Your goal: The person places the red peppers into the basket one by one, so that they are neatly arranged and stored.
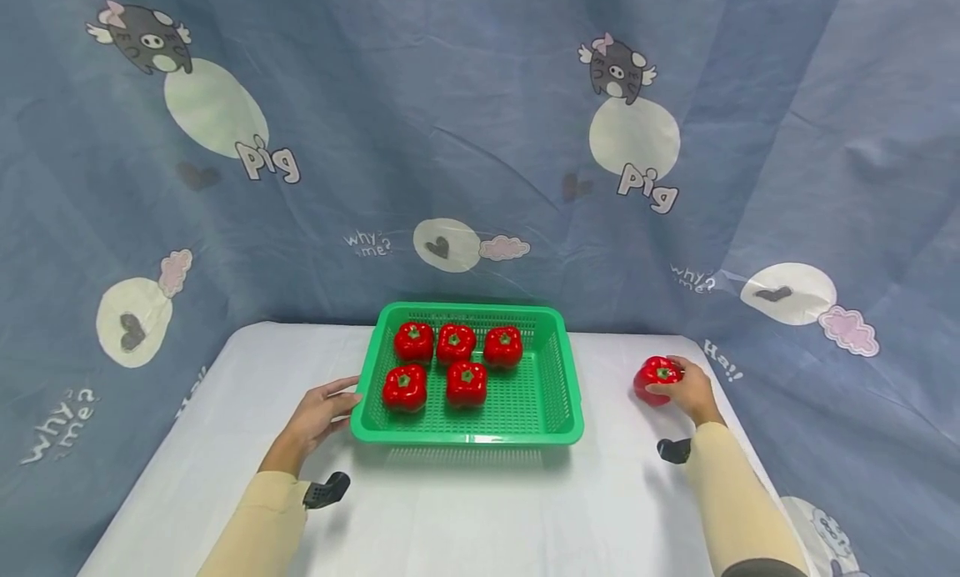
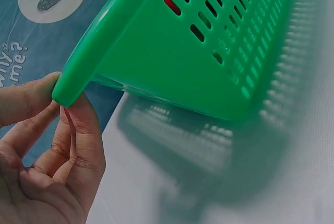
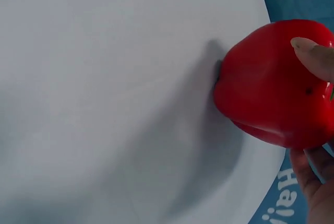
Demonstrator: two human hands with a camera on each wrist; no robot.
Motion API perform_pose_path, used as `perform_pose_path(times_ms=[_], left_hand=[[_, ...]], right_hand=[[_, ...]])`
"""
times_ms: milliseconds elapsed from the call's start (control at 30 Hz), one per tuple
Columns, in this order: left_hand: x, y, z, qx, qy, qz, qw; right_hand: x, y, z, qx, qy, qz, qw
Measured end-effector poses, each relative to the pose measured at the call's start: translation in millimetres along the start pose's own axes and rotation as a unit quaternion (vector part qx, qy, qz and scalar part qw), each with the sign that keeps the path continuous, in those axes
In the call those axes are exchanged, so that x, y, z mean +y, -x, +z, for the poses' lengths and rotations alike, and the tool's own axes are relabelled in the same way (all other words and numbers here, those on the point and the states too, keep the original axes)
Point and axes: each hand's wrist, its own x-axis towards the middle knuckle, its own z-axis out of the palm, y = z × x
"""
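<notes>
A green slotted plastic basket point(image 1: 468, 438) stands on the white table, with several red bell peppers point(image 1: 467, 383) inside, mostly towards its left and middle. At its left edge, my left hand point(image 1: 321, 412) pinches the rim. The left wrist view shows the thumb and fingers on either side of the green rim point(image 2: 83, 72). Over at the table's right side, my right hand point(image 1: 692, 392) grips another red bell pepper point(image 1: 649, 378) from its right. In the right wrist view the thumb lies across this pepper point(image 3: 266, 83), with the fingers on its far side partly hidden.
Blue cloth point(image 1: 480, 143) printed with pigs and clouds hangs behind the table and shows along its sides. The white tabletop point(image 1: 480, 519) has rounded far corners, and the right-hand pepper is close to its right edge. A dark wrist device point(image 1: 327, 490) sticks out from the left sleeve.
</notes>
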Motion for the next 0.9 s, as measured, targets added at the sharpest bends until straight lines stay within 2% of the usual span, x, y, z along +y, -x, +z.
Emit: perform_pose_path(times_ms=[267,433,900], left_hand=[[-1.7,-0.5,0.1,0.003,-0.002,-0.007,1.0],[-1.1,-2.4,1.3,0.005,-0.006,-0.014,0.9999],[1.1,-0.5,0.7,0.006,-0.008,-0.014,0.9999]], right_hand=[[-7.9,5.1,11.6,-0.02,0.007,-0.015,0.9997],[-13.6,8.2,15.6,-0.031,0.009,-0.039,0.9987],[-45.8,22.5,19.7,-0.046,0.028,-0.088,0.9947]])
